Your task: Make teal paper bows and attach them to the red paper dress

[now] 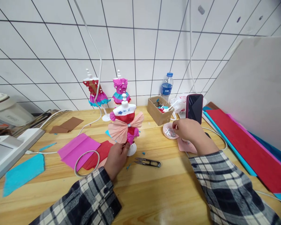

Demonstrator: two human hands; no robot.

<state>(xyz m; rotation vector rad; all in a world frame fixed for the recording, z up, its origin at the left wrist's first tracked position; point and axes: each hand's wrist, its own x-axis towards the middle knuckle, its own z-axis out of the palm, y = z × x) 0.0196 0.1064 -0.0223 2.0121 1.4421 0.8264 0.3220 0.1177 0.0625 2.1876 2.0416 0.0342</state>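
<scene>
At the lower centre of the frame, a pair of thread snips (148,162) lies on the wooden table (140,193), just beside the left hand (117,158). That hand is closed on the lower part of the front dress form (124,110), at the frame's centre; whether its white base (131,150) bears on the tabletop cannot be told. The low grip appears sound: it should steady the form without crushing the peach bow (118,128). Right of centre, the right hand (192,131) reaches into the pink dish (165,134), fingers drawn together; whether they pinch a piece cannot be told. A light fingertip pinch, lifting one piece clear of the rim, would suit best. The hands are well apart, the left wrist low, the right wrist bent down over the dish. Beyond, two dressed forms (93,87) stand upper left of centre, and a cardboard box (162,117) sits right of centre.
</scene>
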